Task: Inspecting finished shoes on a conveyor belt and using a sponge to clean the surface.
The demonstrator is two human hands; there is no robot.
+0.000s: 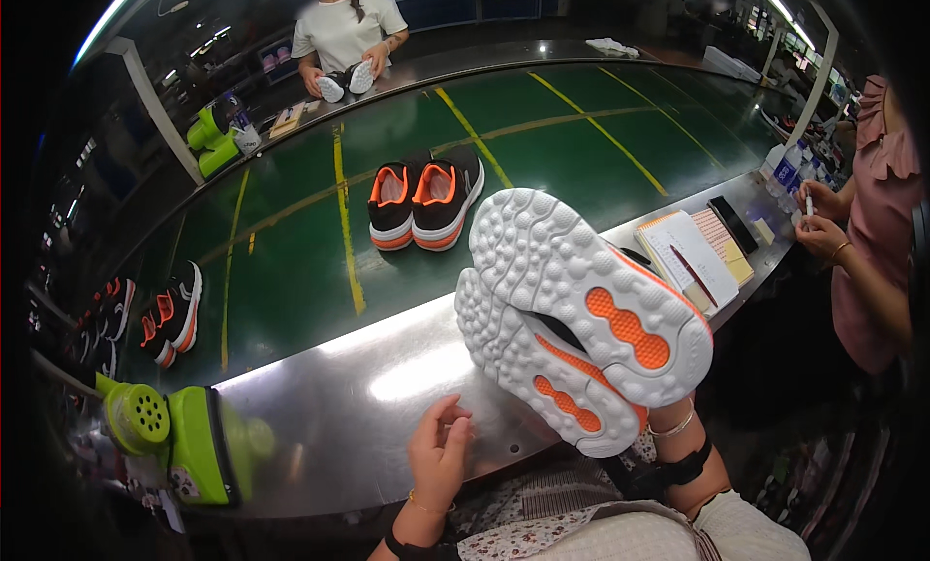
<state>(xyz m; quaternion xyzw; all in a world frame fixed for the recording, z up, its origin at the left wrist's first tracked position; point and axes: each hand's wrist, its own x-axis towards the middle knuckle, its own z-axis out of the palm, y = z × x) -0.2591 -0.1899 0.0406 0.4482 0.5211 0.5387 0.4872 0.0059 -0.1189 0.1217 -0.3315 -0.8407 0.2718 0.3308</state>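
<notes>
A pair of sneakers (581,299) is raised in front of me with the soles toward me. They have white knobbly soles and orange inserts. My right hand (675,418) holds them from behind; its fingers are hidden by the shoes and only the wrist area shows. Left of the shoes, my left hand (441,448) is above the metal ledge (387,377), holding nothing. Its fingers are loosely bent, with the thumb apart. Another pair of black and orange sneakers (426,198) stands upright on the green conveyor belt (291,261) beyond.
More sneakers (174,314) sit farther left on the belt. A lime green machine (199,445) stands at the ledge's left end. To the right lie a notebook (688,256), a pen and a phone (733,225). One co-worker (349,23) handles shoes across the belt; another (877,222) is at the right.
</notes>
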